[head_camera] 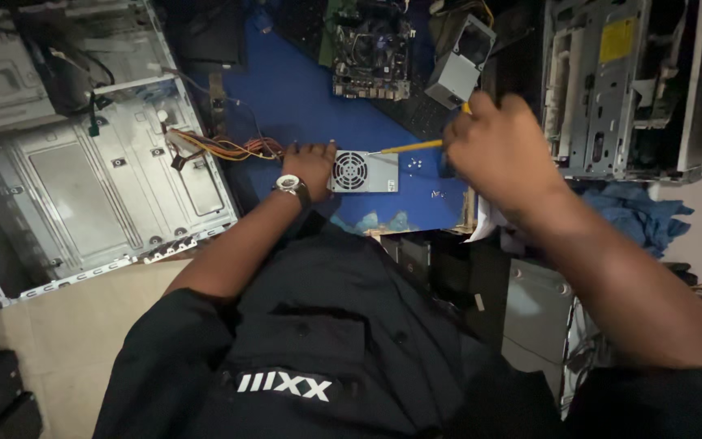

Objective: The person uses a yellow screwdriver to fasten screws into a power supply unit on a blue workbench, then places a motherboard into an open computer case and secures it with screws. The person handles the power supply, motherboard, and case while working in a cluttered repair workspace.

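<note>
My left hand (pixel 310 164), with a wristwatch (pixel 290 184) on the wrist, rests against the left side of a small grey power supply box (pixel 365 171) with a round fan grille, steadying it on a blue mat (pixel 302 97). My right hand (pixel 501 150) is closed around the handle of a yellow screwdriver (pixel 413 146). Its shaft points left, and the tip touches the top right edge of the power supply. Several small screws (pixel 416 163) lie on the mat just right of the box.
An open grey computer case (pixel 99 187) lies at left, with a bundle of coloured wires (pixel 221 148) running toward the power supply. A motherboard (pixel 371 53) and a second power supply (pixel 461 69) sit at the back. Another metal chassis (pixel 611 89) stands right, with a blue cloth (pixel 639 215) below it.
</note>
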